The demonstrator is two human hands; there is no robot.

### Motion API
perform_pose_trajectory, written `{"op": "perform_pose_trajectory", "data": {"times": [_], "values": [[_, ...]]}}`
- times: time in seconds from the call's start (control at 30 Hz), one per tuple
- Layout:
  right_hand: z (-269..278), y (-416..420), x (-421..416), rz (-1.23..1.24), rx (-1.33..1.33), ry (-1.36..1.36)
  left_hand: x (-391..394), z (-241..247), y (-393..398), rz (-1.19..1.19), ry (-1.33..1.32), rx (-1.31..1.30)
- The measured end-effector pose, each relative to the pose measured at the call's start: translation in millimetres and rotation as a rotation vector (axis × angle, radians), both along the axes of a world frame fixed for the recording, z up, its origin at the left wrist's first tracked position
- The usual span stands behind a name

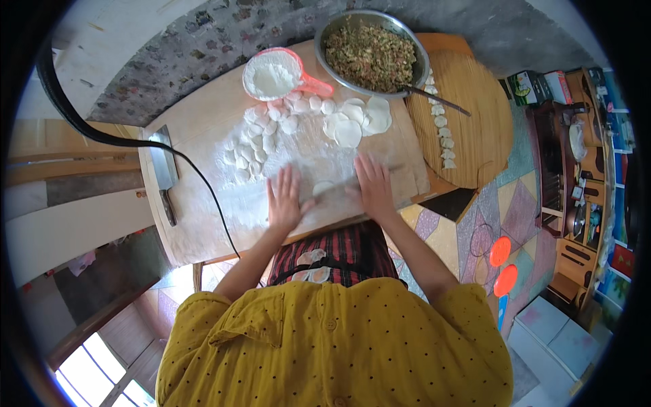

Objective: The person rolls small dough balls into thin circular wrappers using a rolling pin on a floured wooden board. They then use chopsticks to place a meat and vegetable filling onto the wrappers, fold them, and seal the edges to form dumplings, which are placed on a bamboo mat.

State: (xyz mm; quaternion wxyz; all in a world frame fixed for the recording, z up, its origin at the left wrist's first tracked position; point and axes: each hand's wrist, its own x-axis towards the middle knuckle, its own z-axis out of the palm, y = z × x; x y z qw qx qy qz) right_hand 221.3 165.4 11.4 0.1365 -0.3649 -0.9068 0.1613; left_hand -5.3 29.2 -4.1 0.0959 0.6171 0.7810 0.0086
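Observation:
Both my left hand (pixel 286 199) and my right hand (pixel 374 185) lie with spread fingers on a blurred rolling pin (pixel 338 188), one near each end. Beneath the pin, a small dough round (pixel 324 187) shows on the floured wooden board (pixel 196 244). Beyond my left hand are many small flattened dough pieces (pixel 254 142). Rolled dough wrappers (pixel 348 133) overlap just beyond my right hand. A red plastic scoop (pixel 318 87) of white flour (pixel 272 79) rests at the far side. Farther right, a steel bowl (pixel 321 51) holds chopped filling (pixel 374 56) and a dark-handled utensil (pixel 440 99).
A cleaver (pixel 165 173) lies at the board's left end. A black cable (pixel 203 175) hangs across the left side. On the right, a round tray of thin stalks (pixel 480 112) carries a row of dumplings (pixel 441 122). A patterned wall borders the far side.

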Motion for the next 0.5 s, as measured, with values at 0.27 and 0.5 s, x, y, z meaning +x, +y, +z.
{"op": "perform_pose_trajectory", "data": {"times": [0.27, 0.5], "values": [[-2.9, -3.3, 13.4, 0.069, -0.079, 0.012, 8.8, 2.7, -10.7, -0.023, -0.065, -0.073], [5.2, 49.3, -4.0, -0.071, 0.033, 0.011, 5.6, -17.0, 18.0, 0.148, 0.024, 0.049]]}}
